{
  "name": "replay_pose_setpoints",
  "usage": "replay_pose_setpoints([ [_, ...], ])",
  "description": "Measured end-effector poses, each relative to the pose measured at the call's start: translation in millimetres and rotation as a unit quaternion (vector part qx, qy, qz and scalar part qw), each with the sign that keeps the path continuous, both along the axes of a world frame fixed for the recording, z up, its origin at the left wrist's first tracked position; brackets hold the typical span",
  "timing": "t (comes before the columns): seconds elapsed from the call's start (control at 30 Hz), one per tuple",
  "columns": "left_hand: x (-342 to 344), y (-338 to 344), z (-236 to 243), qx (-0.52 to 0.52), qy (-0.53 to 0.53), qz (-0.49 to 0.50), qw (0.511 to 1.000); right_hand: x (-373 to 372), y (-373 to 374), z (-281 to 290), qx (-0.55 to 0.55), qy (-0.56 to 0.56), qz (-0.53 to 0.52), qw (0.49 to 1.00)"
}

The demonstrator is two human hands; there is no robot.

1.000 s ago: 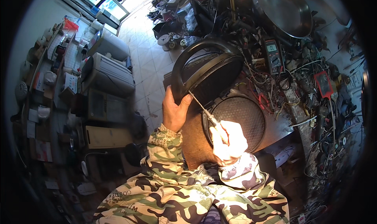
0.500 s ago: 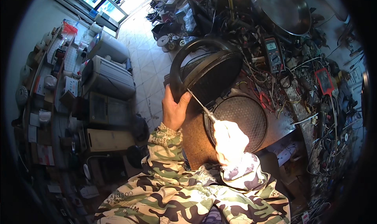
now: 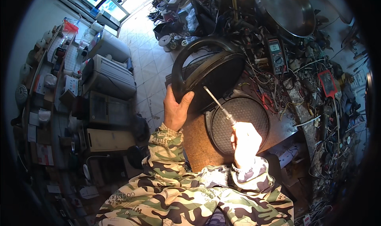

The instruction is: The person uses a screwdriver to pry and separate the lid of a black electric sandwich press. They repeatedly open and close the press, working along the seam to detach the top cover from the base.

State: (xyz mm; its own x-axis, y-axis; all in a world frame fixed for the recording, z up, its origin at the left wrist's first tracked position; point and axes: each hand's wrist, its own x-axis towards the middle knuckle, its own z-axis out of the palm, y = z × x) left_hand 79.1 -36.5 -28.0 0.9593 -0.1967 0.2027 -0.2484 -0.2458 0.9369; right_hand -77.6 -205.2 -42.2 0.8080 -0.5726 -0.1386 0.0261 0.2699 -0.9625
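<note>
A round dark electric griddle stands on a brown table, with its upper half tilted up on the hinge and a loose-looking dark ring along the raised rim. My left hand grips the ring and rim at the lower left edge, thumb on the near side. In my right hand is a screwdriver, its shaft pointing up and left, its tip in front of the raised half. Beneath lies the lower plate, with a honeycomb-patterned surface.
A multimeter, red-handled pliers and tangled wires crowd the bench at right. Behind them stands a large metal pan. A red-framed device lies farther right. Shelves and grey appliances line the left side.
My right hand has moved right and slightly down, drawing the screwdriver tip away from the raised rim. My left hand keeps its hold on the rim.
</note>
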Motion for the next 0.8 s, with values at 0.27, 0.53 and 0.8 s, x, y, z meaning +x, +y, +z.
replay_pose_setpoints([
  [0.27, 0, -3, -1, -0.014, -0.013, -0.013, 1.0, -5, -10, -23, 0.268, -0.053, 0.036, 0.961],
  [0.53, -30, -7, 0, -0.012, 0.018, -0.051, 0.998, -27, -21, -36, 0.216, -0.032, 0.058, 0.974],
  [0.8, -87, -34, -11, 0.123, -0.184, -0.162, 0.962, -61, -44, -24, 0.141, -0.038, 0.008, 0.989],
])
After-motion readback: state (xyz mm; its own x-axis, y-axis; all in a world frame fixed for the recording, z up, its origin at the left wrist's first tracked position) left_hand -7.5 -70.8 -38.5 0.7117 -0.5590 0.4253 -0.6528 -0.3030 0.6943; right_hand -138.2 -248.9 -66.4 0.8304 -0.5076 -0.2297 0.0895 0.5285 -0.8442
